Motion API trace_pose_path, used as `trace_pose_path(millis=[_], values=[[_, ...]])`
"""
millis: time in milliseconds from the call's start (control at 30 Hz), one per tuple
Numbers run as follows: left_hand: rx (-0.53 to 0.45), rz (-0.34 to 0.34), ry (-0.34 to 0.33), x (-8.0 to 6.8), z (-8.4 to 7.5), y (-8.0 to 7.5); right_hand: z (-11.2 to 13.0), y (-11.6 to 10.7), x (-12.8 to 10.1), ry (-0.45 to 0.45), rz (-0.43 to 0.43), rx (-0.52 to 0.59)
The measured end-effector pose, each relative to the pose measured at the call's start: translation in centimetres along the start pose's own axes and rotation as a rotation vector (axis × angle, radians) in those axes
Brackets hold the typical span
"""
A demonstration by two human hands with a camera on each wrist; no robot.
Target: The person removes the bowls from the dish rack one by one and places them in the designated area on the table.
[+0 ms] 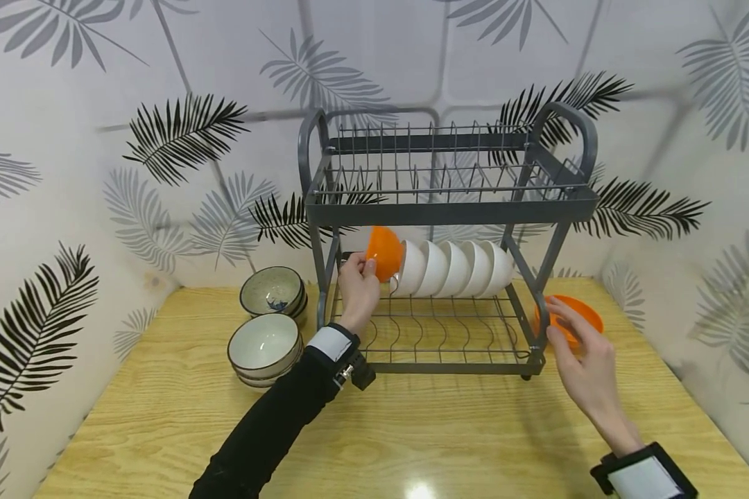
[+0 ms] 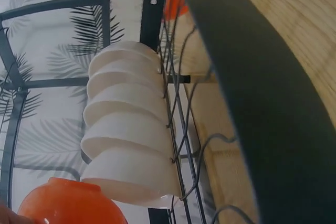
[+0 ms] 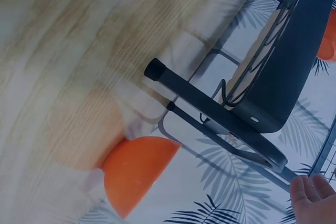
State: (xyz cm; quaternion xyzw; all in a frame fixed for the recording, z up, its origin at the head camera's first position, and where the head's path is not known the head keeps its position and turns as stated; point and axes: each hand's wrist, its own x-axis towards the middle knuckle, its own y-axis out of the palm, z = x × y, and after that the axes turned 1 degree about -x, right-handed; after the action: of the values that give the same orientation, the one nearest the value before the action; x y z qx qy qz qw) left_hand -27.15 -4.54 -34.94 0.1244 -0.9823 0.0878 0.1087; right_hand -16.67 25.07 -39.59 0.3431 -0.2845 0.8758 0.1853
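Note:
My left hand (image 1: 358, 291) pinches an orange bowl (image 1: 385, 254) on the lower tier of a dark two-tier dish rack (image 1: 455, 213). The bowl is tipped on its side, at the left end of a row of several white bowls (image 1: 452, 270) standing on edge. In the left wrist view the held orange bowl (image 2: 73, 204) is beside the nearest white bowl. My right hand (image 1: 588, 364), fingers extended, is at the rack's right post; whether it touches the post is unclear. Just behind that hand another orange bowl (image 1: 583, 315) sits on the wooden table, partly hidden by fingers and post.
Left of the rack stand two stacks of bowls, a speckled grey stack (image 1: 270, 290) behind and a pale dark-rimmed stack (image 1: 264, 343) in front. The rack's upper tier (image 1: 449, 187) has wire dividers. A leaf-patterned wall (image 1: 374, 62) rises behind the wooden table (image 1: 449, 430).

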Motion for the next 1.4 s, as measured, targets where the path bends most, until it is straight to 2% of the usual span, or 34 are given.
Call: trace_pose_path(millis=[167,433,633,833,1033,1200,1400], values=[[0.082,0.072,0.103,-0.8,0.0,-0.6,0.2,0.2,0.3,-0.016,0.004,0.032],[0.214,0.143,0.332,-1.7,0.2,-1.3,1.0,0.7,0.9,-0.019,0.022,0.043],[0.353,0.23,0.497,-2.5,0.3,-1.6,1.3,1.0,1.7,-0.099,0.065,0.003],[0.569,0.328,0.668,-3.5,0.1,-1.8,1.9,1.5,2.6,-0.212,0.137,-0.037],[0.806,0.403,0.827,-4.4,0.0,-1.7,2.4,2.8,3.3,-0.335,0.208,0.019],[0.975,0.413,0.959,-5.3,-0.4,-1.6,2.9,3.8,3.7,-0.411,0.254,0.032],[1.116,0.352,1.143,-6.2,-0.9,-1.5,3.4,4.7,4.1,-0.487,0.282,0.016]])
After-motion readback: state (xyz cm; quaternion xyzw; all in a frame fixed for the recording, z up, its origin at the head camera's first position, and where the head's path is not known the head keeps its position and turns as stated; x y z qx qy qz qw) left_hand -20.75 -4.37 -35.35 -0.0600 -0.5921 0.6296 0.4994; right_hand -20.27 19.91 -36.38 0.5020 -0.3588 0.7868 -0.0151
